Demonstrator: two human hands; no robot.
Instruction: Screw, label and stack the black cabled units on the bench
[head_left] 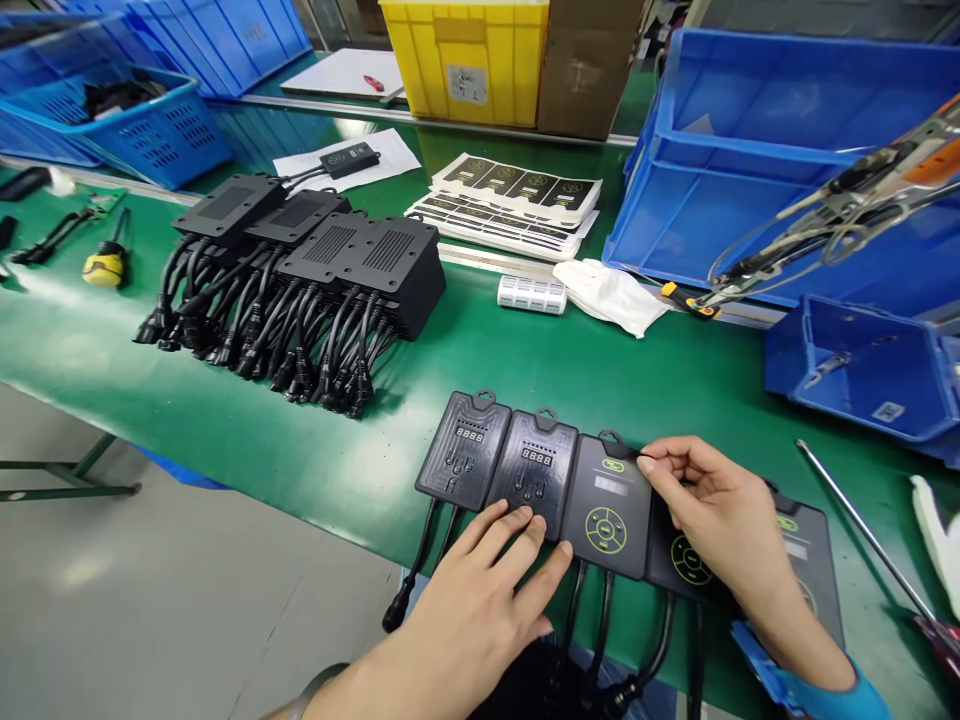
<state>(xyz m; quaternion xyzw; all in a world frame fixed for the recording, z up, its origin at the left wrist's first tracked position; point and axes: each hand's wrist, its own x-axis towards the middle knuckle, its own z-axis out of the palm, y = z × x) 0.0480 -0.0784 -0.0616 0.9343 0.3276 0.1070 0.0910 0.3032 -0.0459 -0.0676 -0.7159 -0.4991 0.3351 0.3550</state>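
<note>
Several flat black controller boxes lie in a row at the table's front edge, cables hanging toward me. The two leftmost, a box and its neighbour, show bare faces with digit displays. The third box wears a black face label with a green ring of buttons. My left hand is open, fingertips resting on the lower part of the second box and the third's left edge. With thumb and index finger, my right hand pinches the label's upper right corner. It partly hides two more labelled boxes, including the rightmost box.
Stacked controllers with bundled cables stand left. Behind lie label sheets, a white sticker roll and a white glove. Blue bins and a hanging tool occupy the right, with a long screwdriver below.
</note>
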